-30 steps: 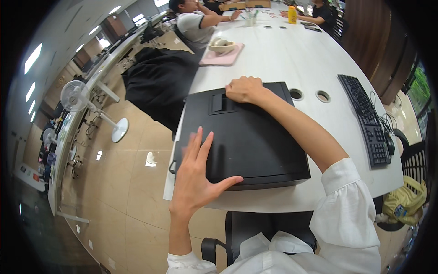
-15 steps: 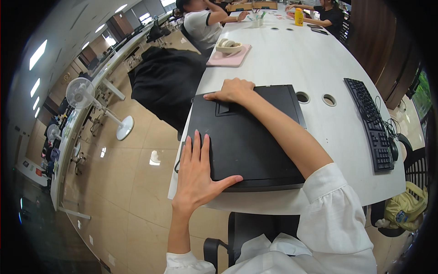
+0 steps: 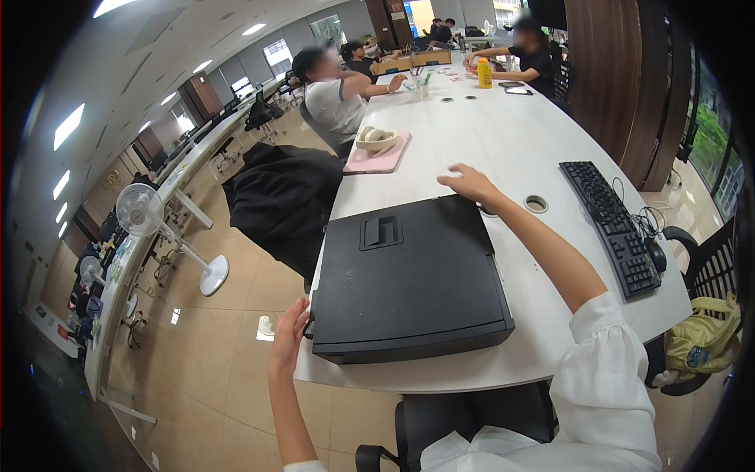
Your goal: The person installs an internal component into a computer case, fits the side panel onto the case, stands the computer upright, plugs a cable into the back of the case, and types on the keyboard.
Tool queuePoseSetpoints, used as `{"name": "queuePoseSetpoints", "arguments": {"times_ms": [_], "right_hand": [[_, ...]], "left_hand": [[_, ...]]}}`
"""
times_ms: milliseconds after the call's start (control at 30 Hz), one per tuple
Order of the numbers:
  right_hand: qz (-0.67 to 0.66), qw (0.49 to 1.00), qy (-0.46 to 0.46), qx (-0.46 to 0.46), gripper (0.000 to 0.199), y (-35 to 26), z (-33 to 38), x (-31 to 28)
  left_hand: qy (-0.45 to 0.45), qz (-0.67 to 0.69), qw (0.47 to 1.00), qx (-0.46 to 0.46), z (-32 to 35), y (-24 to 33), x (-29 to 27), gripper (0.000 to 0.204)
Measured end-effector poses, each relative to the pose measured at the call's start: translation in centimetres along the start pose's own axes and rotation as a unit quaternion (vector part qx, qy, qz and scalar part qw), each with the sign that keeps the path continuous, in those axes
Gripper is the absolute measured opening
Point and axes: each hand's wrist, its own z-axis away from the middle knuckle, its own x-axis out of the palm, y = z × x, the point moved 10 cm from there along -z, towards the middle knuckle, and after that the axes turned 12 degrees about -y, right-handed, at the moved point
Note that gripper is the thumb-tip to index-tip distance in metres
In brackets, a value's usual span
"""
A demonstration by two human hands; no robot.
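Note:
A black desktop computer case (image 3: 409, 283) lies flat on the white table (image 3: 472, 126), its wide panel facing up. A recessed latch (image 3: 381, 233) is set in that panel near the far edge. My left hand (image 3: 288, 340) is beside the case's left side, fingers stretched, next to a small black loop (image 3: 309, 326) sticking out there. Whether its fingertips touch the case I cannot tell. My right hand (image 3: 472, 186) is raised just past the far right corner, fingers apart and holding nothing.
To the right lie a black keyboard (image 3: 609, 224) with its coiled cable and a mouse (image 3: 655, 253). Headphones (image 3: 376, 140) rest on a pink folder-like pad (image 3: 377, 161) farther off. A black cloth (image 3: 283, 208) drapes beside the left edge. Other people sit at the far end.
Both hands have come off the case's top: the left moved down to its left side, the right outward past the far corner. The view tilted up, and the latch is now uncovered.

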Motion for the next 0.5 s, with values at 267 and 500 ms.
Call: {"name": "queuePoseSetpoints", "arguments": {"times_ms": [267, 500], "right_hand": [[-0.251, 0.956, -0.102, 0.110, 0.078, 1.4, 8.3, 5.1], [-0.355, 0.925, -0.114, 0.070, 0.063, 3.9, 7.0, 5.4]], "left_hand": [[-0.141, -0.007, 0.983, -0.117, -11.3, 0.2, 1.1, 0.091], [-0.114, -0.082, 0.983, -0.122, -14.9, 0.2, 4.2, 0.078]]}}
